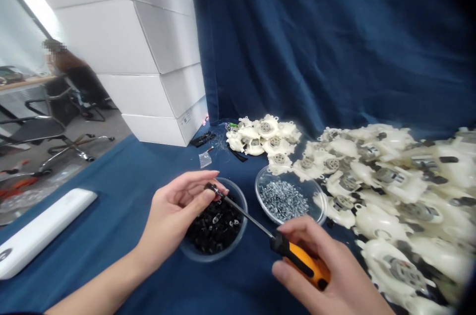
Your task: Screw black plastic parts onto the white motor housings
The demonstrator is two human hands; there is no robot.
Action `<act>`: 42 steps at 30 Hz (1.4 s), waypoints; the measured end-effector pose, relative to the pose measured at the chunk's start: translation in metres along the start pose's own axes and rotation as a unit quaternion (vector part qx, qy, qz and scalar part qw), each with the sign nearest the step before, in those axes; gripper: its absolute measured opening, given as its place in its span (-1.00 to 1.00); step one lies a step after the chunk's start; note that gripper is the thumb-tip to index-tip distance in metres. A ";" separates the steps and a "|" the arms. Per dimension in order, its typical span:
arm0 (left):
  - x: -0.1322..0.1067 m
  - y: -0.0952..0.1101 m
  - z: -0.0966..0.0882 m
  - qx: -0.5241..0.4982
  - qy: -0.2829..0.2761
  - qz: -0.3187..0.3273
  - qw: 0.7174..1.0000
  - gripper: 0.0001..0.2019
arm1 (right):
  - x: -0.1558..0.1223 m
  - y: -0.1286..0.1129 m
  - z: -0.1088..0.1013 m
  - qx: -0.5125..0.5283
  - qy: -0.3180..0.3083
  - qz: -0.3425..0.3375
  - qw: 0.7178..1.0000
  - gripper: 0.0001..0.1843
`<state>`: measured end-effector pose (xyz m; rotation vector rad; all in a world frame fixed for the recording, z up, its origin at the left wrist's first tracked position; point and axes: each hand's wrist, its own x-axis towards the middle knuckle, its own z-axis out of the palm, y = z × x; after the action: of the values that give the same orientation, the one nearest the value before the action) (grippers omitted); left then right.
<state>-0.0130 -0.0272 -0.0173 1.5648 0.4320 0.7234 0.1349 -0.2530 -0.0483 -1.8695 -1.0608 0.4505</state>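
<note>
r hand (316, 265) is clamping the screwdriver (299, 258) round its orange-and-black handle, fingers wrapped tight, shaft pointing up-left across the black-bit bowl. tip is reaching the l hand (173, 211), where the fingers (197, 185) are curling together w/ the thumb close in. looks like they're pinching a small black piece right at the tip, but it's mostly hidden, so can't tell for sure what's in that grip. the work showing is screwdriver-on-small-part, done up in the air above the bowl, not on the table.

l hand is hovering just over a clear bowl (243, 208) heaped w/ small black plastic bits (215, 225). next to it, nearly touching, is a second clear bowl (286, 169) holding loose silver screws (283, 200).

right of the bowls, white plastic housings w/ metal centres (394, 191) are lying in a big spread, some overlapping, and a smaller heap of the same housings (264, 134) is sitting further back. all of it is on a blue cloth (126, 176). a small plastic bag (205, 158) is lying near the back, and a long white plastic bar (40, 233) is lying off to the left. white cartons (126, 47) are stacked against a blue curtain (316, 42), and a person (74, 69) is sitting well off to the left, back in the room.
</note>
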 end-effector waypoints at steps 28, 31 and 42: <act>-0.021 0.007 0.008 -0.006 -0.034 0.210 0.977 -0.75 | 0.001 0.004 0.003 0.076 -0.139 0.021 0.987 -0.54; -0.021 0.006 0.009 -0.009 -0.040 0.209 0.977 -0.76 | 0.002 0.001 -0.001 0.142 -0.177 0.039 0.973 -0.51; -0.020 0.014 0.014 0.096 -0.039 0.259 0.960 -0.81 | -0.001 -0.012 0.008 0.348 -0.120 0.021 0.930 -0.60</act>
<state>-0.0204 -0.0526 -0.0072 1.9099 0.0254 1.0362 0.1234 -0.2477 -0.0425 -1.2202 -0.8580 0.9605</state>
